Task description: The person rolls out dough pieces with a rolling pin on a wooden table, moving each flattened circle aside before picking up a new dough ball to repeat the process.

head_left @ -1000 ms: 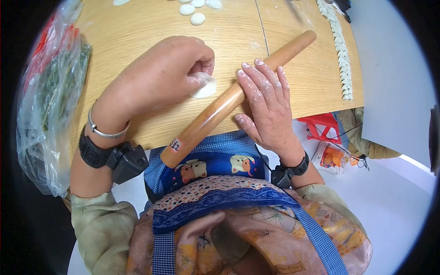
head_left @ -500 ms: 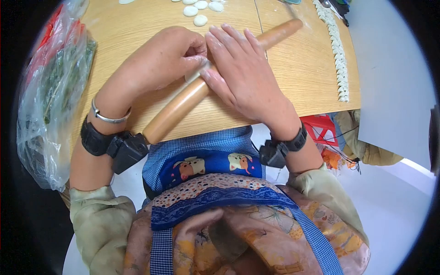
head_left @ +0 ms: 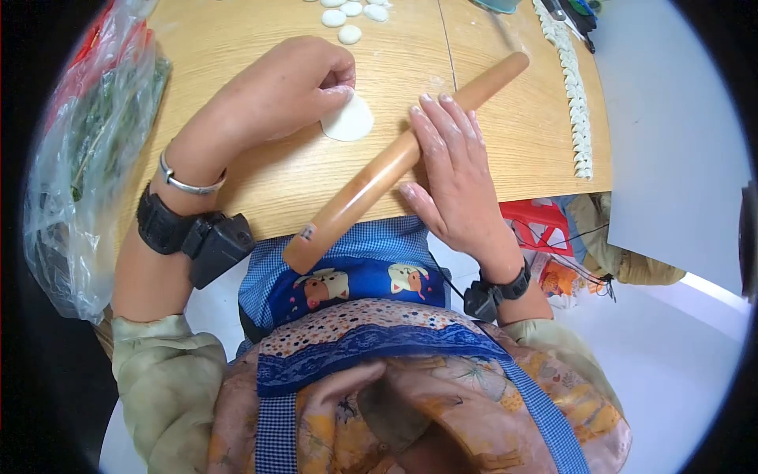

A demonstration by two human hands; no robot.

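A thin round dough wrapper (head_left: pixel 348 120) lies on the wooden table, its upper left edge pinched between the thumb and curled fingers of my left hand (head_left: pixel 309 75). To its lower right a wooden rolling pin (head_left: pixel 367 187) slants across the table, its near end sticking out past the front edge. My right hand (head_left: pixel 458 162) rests on the pin with flat, floury fingers stretched out and the thumb apart, not wrapped around it. Several small dough discs (head_left: pixel 350 34) are at the top of the table.
A long row of folded dough pieces (head_left: pixel 580 118) runs down the right side. Scissors (head_left: pixel 557 9) and a teal container (head_left: pixel 497 4) are at the top. A clear plastic bag (head_left: pixel 75 182) with greens occupies the left edge. Below the table on the right is a red bag (head_left: pixel 537 223).
The rolling pin has moved right and toward me, off the dough wrapper, with my right hand on it. More of the wrapper shows beside my left hand, which has barely shifted.
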